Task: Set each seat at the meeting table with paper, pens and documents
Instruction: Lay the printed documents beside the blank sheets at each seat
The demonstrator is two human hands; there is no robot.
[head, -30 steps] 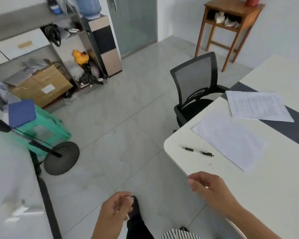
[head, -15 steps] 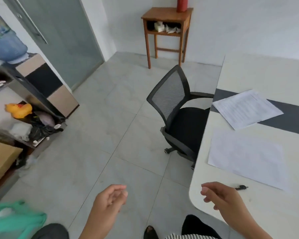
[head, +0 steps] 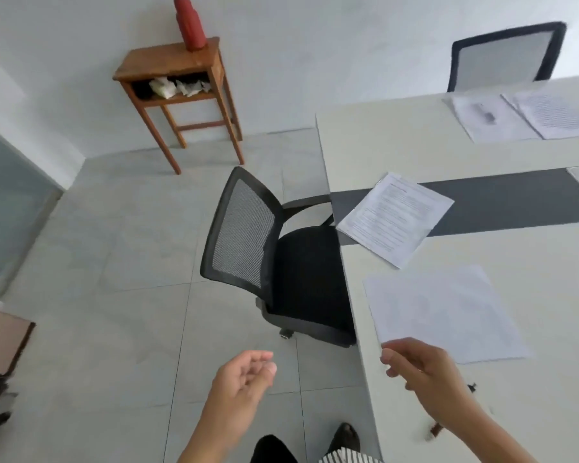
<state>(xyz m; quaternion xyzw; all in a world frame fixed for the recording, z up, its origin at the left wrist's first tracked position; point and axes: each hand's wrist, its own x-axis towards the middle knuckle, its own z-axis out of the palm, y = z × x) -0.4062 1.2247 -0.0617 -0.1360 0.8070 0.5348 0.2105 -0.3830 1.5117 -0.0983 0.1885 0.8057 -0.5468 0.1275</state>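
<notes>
A: Both hands are hanging loosely curled and holding nothing. The left hand is hovering over the floor, and the right hand is reaching over the edge of the meeting table.

B: Where is the seat's kit lying?

A: The blank paper is lying just ahead of the right fingertips, and I cannot tell whether they are touching its near corner. The printed document is sitting further ahead, askew and partly on the dark strip. A small dark tip, probably the pen, is peeking out just right of the right wrist.

B: So this place is looking nearly set?

A: I am judging so. To finish it well, the right hand should be squaring the sheets to the edge facing the black chair, which is standing ahead between the two hands, and sliding the pen up beside them.

B: Anything holding things?

A: Far ahead of the left hand, the wooden side table is keeping crumpled white items in its open shelf and carrying a red bottle upright on top.
</notes>
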